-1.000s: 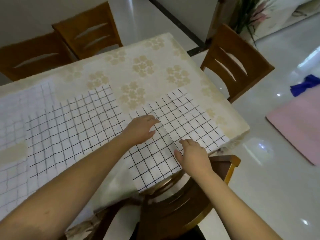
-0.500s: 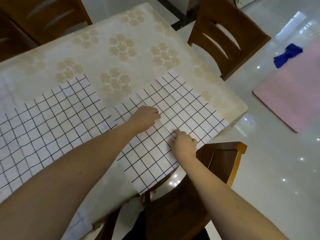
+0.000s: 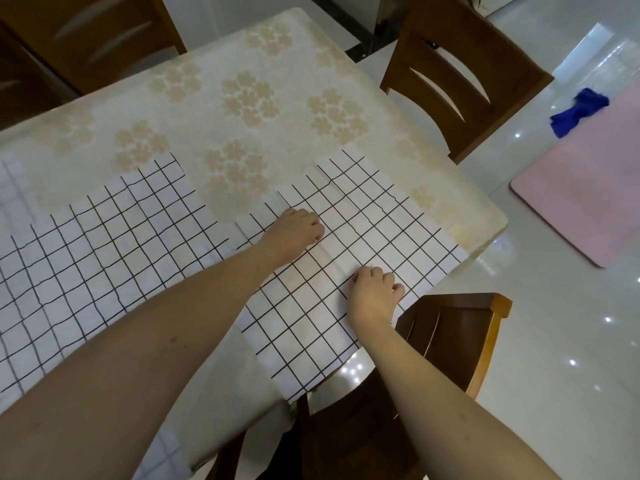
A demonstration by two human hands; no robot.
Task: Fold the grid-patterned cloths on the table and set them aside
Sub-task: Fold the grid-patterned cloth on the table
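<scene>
Both grips now curled, pinching cloth (image 3: 363, 244) crease — left hand (image 3: 294, 233), right hand (image 3: 374, 292).

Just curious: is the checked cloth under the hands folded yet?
Not yet: the cloth lies spread flat, with only a raised ridge between the left hand and right hand.

Wooden chairs (image 3: 460, 74) ring the floral-clothed table (image 3: 242, 98); a blue rag (image 3: 578, 110) lies beside a pink mat (image 3: 585, 188).
</scene>
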